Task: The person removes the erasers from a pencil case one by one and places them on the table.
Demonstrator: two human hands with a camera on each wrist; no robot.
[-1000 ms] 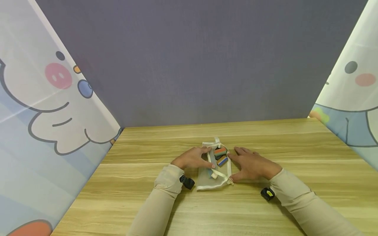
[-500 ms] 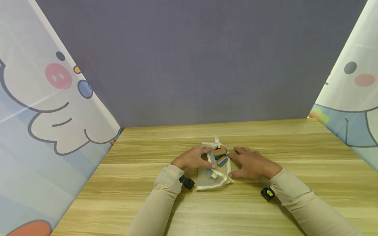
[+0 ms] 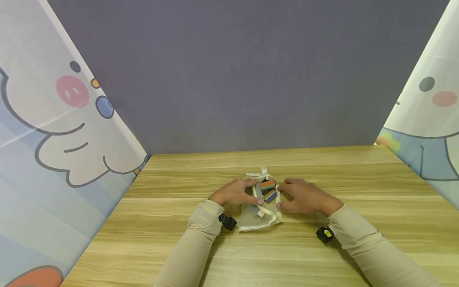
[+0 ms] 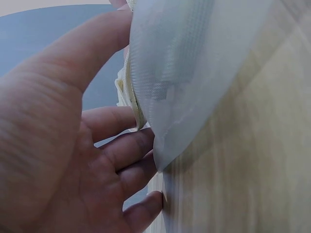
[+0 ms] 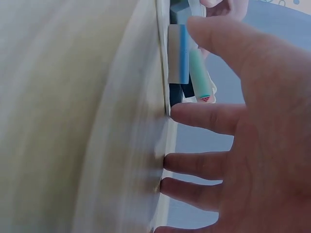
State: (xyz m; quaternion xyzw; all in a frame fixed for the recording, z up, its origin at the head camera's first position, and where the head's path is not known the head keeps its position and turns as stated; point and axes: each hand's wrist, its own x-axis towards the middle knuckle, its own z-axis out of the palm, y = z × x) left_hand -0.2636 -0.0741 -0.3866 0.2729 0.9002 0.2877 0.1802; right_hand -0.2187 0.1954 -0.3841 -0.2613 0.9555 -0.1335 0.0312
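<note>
A translucent mesh pouch (image 3: 248,217) with cream trim lies on the table, its mouth parted. Inside it I see a block striped orange and green (image 3: 267,185) and a smaller block with a blue stripe (image 3: 270,195), both looking like erasers, with dark things beneath. My left hand (image 3: 234,192) holds the left side of the mouth, thumb and index finger spread along the trim. In the left wrist view the fingertips are partly hidden behind the mesh (image 4: 189,58). My right hand (image 3: 305,196) is beside the right rim, fingers spread and mostly straight, tips right at the trim.
The wooden table (image 3: 172,175) runs back to a grey panel (image 3: 236,79). Cartoon-printed curtains (image 3: 118,147) flank it on both sides. Black devices (image 3: 227,221) are strapped at both wrists.
My right thumb has slid off the pouch's near corner and moved away from me along the right rim. The left hand and the pouch stay nearly still.
</note>
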